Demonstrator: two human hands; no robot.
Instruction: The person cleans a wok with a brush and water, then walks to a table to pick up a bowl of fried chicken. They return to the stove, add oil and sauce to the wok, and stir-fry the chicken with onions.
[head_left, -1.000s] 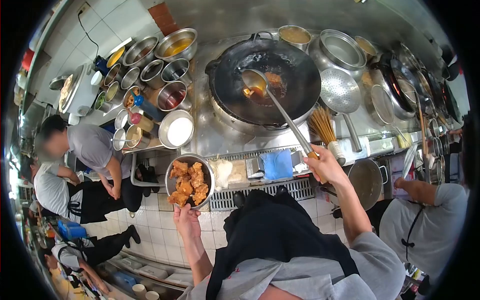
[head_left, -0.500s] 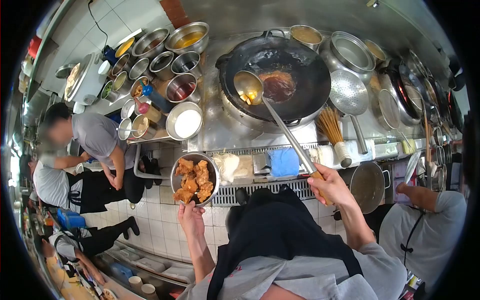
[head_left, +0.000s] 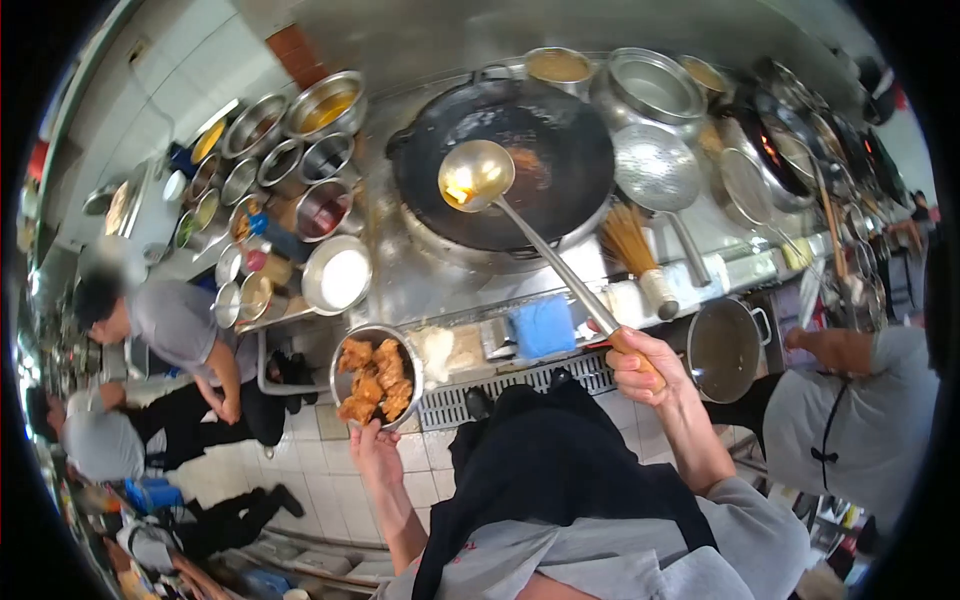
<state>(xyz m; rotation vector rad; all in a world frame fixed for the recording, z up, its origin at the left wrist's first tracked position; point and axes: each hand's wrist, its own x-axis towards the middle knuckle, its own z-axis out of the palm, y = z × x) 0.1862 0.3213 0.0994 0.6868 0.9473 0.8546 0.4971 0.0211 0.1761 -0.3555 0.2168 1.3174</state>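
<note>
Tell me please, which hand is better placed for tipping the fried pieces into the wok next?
Likely the left hand: it holds the metal bowl with the fried pieces, while the right hand grips the ladle over the wok.

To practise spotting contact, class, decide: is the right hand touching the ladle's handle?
Touching. The head view shows it plainly: the right hand is closed around the wooden end of the ladle's handle.
</note>
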